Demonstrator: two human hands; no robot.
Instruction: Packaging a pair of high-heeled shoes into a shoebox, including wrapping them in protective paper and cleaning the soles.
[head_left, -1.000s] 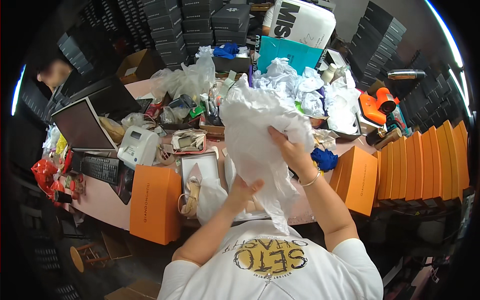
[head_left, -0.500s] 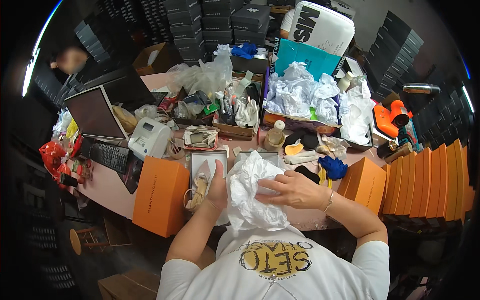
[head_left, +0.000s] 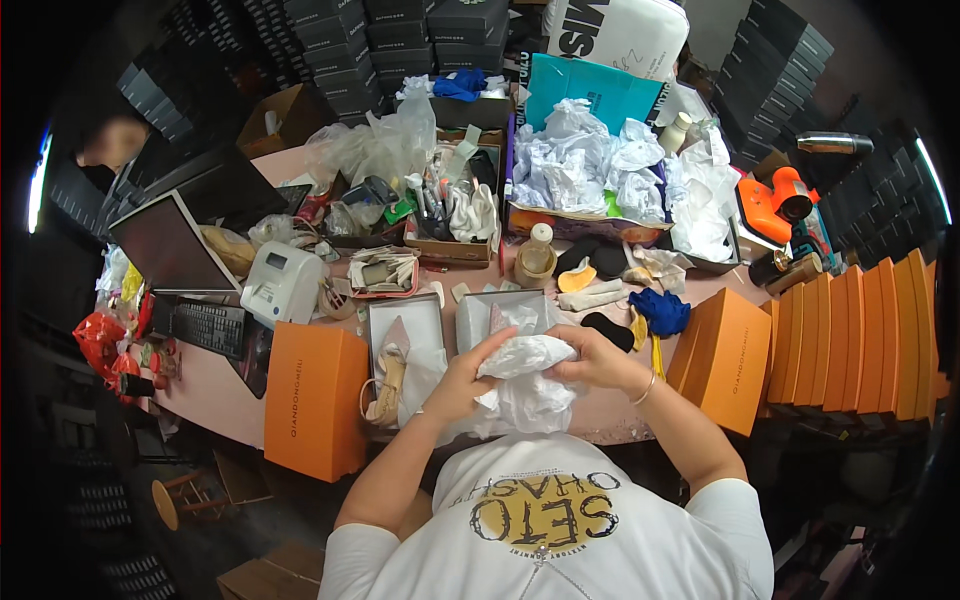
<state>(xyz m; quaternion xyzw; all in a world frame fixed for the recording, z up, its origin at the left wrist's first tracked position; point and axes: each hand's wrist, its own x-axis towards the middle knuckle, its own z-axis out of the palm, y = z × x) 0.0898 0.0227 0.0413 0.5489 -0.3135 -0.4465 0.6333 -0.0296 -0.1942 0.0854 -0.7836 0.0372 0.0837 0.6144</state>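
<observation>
I had the left grip (head_left: 468,384) and the right grip (head_left: 597,362) closed around a wad of white paper (head_left: 530,358), one from each side, thumbs and fingers curled in with the bunch between them. The fingertips were partly lost in the folds, so I could not tell how hard either one pressed. The paper was held in front of the shirt (head_left: 545,500), over the near side of the counter (head_left: 205,384), and it hid the near part of the right box (head_left: 471,313); whether it touched that box I could not make out. By my judgement the bunching was only partly done: the upper portion was squeezed into a rounded lump, while looser folds spread out below, not yet gathered. Nothing had been let go. A pink pointed tip (head_left: 499,318) showed in the right box, the rest of it covered. The left box (head_left: 427,318), just beside, was open too, with a beige shoe (head_left: 386,392) in it and a thin sheet (head_left: 424,378) along the shoe's right side. An orange box (head_left: 315,400) stood at its left, touched by neither grip. Farther back, a purple carton (head_left: 580,226) was heaped with crumpled sheets (head_left: 575,155), and a bottle (head_left: 536,260) stood between it and the right box.
</observation>
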